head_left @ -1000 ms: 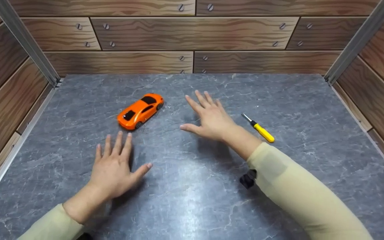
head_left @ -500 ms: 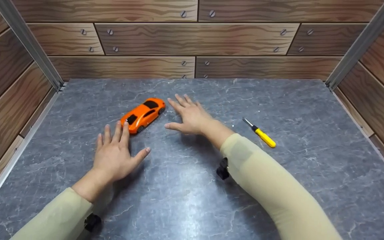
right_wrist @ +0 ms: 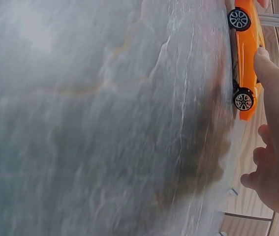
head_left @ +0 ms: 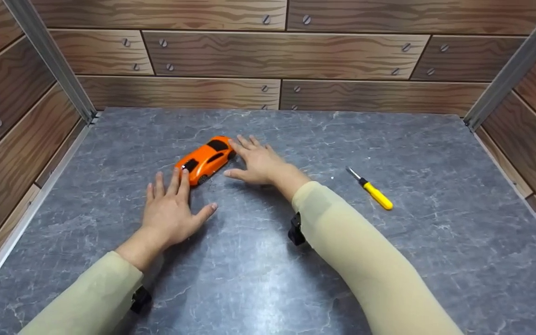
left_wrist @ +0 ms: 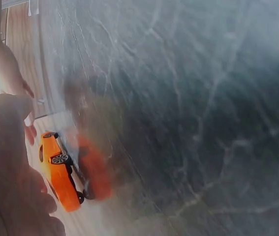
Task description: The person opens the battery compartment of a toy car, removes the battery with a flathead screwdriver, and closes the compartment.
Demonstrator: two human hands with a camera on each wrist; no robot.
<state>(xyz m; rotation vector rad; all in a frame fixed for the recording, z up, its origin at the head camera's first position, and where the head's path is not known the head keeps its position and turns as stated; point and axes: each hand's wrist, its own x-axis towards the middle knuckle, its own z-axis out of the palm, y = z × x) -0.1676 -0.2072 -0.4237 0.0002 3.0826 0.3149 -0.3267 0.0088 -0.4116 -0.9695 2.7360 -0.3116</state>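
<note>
An orange toy car point(head_left: 206, 159) with black windows stands on its wheels on the grey marbled table, left of the middle in the head view. My left hand point(head_left: 168, 211) has its fingers spread, with the fingertips overlapping the car's rear end. At the car's front end is my right hand point(head_left: 261, 163), its fingers straight and fingertips right at the bodywork. Both wrist views show the car's side and wheels, the toy car point(left_wrist: 60, 172) beside my left fingers and the toy car point(right_wrist: 248, 54) beside my right thumb. Neither hand is curled round it.
A screwdriver point(head_left: 369, 188) with a yellow handle and metal shaft lies on the table to the right of my right hand. Wood-patterned walls point(head_left: 277, 53) with metal corner posts enclose the grey table point(head_left: 435, 260) at the back and sides.
My right hand has moved left to the car's front end. My left hand has moved forward to its rear. The whole head view has shifted slightly.
</note>
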